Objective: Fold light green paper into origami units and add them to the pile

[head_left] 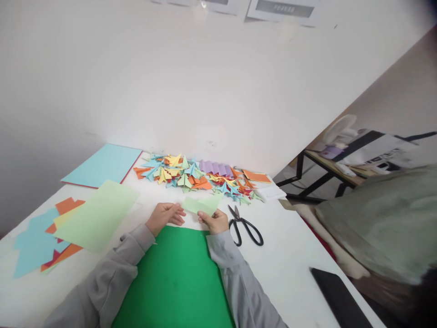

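Observation:
A small piece of pale green paper (201, 204), apparently folded, is held up over the table by my right hand (216, 222), its thumb and fingers pinching the lower right part. My left hand (166, 218) is just left of the paper, fingers loosely bent and a little apart, with nothing visible in them. Beneath both hands lies a green sheet or mat (177, 273). Black-handled scissors (246, 226) rest right of my right hand, their blades slightly apart.
Several folded paper planes (184, 175) are heaped along the wall, beside purple pleated paper (215, 168). Coloured sheets (99, 218) lie at left, with a light blue sheet (105, 165) behind. A black flat object (337, 296) sits at the right edge. A bed (385, 223) stands beyond.

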### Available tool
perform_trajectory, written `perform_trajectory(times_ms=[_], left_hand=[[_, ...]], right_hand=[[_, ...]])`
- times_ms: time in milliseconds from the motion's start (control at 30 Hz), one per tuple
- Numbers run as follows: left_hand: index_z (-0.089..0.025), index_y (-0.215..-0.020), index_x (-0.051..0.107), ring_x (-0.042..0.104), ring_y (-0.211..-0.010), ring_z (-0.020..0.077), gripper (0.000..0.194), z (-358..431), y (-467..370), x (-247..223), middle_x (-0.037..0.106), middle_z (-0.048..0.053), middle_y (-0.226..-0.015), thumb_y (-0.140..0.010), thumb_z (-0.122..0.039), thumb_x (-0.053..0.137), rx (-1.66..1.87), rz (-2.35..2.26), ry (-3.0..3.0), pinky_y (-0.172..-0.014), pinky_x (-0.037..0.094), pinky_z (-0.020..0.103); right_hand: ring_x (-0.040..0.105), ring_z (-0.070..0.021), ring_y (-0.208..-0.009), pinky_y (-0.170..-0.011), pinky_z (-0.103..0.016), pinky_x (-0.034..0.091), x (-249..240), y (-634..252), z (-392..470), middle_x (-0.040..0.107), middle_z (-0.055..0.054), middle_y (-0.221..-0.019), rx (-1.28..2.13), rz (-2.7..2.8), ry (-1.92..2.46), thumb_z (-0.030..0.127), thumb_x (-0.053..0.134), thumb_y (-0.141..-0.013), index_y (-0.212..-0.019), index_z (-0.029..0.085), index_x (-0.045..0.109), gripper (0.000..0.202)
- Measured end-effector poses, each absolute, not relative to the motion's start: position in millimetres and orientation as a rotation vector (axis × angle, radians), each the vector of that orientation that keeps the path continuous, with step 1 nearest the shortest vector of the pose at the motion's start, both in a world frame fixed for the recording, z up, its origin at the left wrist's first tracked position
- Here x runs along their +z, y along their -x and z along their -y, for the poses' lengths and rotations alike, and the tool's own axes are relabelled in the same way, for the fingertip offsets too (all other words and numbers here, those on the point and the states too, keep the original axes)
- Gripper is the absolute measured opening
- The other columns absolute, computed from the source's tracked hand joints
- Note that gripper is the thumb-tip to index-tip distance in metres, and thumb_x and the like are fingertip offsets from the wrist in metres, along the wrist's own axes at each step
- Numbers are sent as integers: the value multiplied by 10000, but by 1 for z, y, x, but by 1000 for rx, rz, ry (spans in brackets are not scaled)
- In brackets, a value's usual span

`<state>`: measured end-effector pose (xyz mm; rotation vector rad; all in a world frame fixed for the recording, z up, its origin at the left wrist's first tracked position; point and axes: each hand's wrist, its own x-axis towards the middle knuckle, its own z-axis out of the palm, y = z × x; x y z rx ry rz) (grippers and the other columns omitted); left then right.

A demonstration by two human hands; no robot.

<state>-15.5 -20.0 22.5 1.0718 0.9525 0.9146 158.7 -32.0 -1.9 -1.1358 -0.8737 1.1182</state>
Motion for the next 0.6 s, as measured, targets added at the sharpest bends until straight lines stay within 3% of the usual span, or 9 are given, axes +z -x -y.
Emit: perform_trajectory(times_ms=[133, 300, 467, 600], left_hand=[[-85, -730, 628, 608, -550, 154, 323, 22, 13, 24, 650, 55, -597, -537, -334, 701, 962, -919, -1159, -572, 520, 288], [-90, -660, 647, 597, -507, 147, 213, 22, 14, 25, 639, 42, -539, -559, -275, 679, 1011, -916, -1164, -565, 517, 290], [-113, -690, 675, 602, -549, 138, 145, 21, 18, 27, 666, 45, -619, -575, -196, 643, 1063, -931, -1215, -572, 508, 261], [-125, -670, 680, 600, -566, 131, 116, 22, 19, 30, 674, 43, -654, -571, -163, 632, 1076, -948, -1237, -566, 501, 241]], right_hand=[[525, -121, -384, -415, -266, 466, -3, -156, 33, 606, 7, -466, 1128, 898, 1118, 278, 759, -427, -642, 134, 632, 289], [538, -128, -426, -476, -276, 465, 0, -158, 35, 610, 7, -478, 1153, 995, 1093, 263, 753, -449, -600, 157, 627, 223], [597, -184, -635, -607, -303, 462, 4, -160, 35, 663, -39, -669, 1096, 1135, 943, 312, 762, -419, -535, 187, 616, 224], [593, -177, -640, -610, -287, 449, 2, -159, 35, 660, -33, -669, 1054, 1136, 894, 325, 751, -452, -537, 200, 622, 198]])
